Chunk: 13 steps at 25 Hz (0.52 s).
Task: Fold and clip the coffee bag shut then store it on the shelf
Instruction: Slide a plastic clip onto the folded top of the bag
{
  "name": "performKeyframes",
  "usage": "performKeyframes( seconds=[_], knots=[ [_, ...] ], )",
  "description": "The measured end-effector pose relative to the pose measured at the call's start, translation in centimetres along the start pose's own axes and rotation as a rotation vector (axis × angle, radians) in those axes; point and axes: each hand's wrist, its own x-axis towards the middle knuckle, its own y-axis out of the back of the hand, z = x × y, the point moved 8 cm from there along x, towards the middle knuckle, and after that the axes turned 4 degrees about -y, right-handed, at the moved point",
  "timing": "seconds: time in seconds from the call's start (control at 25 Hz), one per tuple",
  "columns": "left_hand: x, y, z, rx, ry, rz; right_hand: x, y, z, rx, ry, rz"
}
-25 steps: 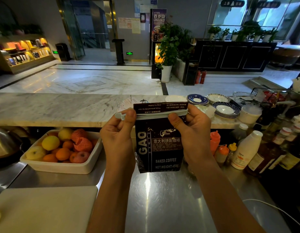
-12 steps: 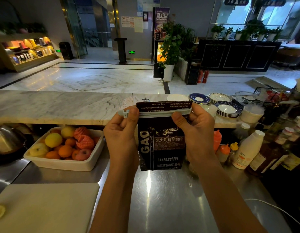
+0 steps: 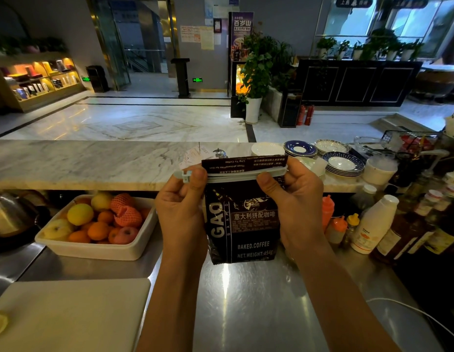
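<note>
A dark coffee bag [image 3: 242,224] printed "GAO BAKED.COFFEE" stands upright above the steel counter, its top flap folded over. A long pale clip [image 3: 228,175] lies across the fold. My left hand [image 3: 181,209] pinches the clip's latch end at the bag's left edge. My right hand [image 3: 295,201] grips the clip's other end and the bag's right side. Whether the bag's base touches the counter is unclear.
A white tray of fruit [image 3: 93,250] sits to the left, a white cutting board [image 3: 68,313] in front of it. Bottles [image 3: 373,224] crowd the right side. Stacked plates [image 3: 344,165] rest on the marble ledge [image 3: 93,163] behind the bag. A white cable [image 3: 411,311] crosses the steel counter [image 3: 246,301].
The bag and both hands sit slightly higher in view than a second ago. The clip looks pressed flatter along the fold. The grip is unchanged.
</note>
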Motion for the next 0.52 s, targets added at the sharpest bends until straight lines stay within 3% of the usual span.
performKeyframes(
  seconds=[0.28,0.52],
  knots=[
    [-0.3,-0.5,0.1,0.116,0.036,-0.044,0.0,1.0,0.6,0.045,-0.048,0.067],
    [-0.6,-1.5,-0.4,0.258,0.020,-0.080,-0.3,0.4,0.2,0.009,-0.043,0.024]
  ],
)
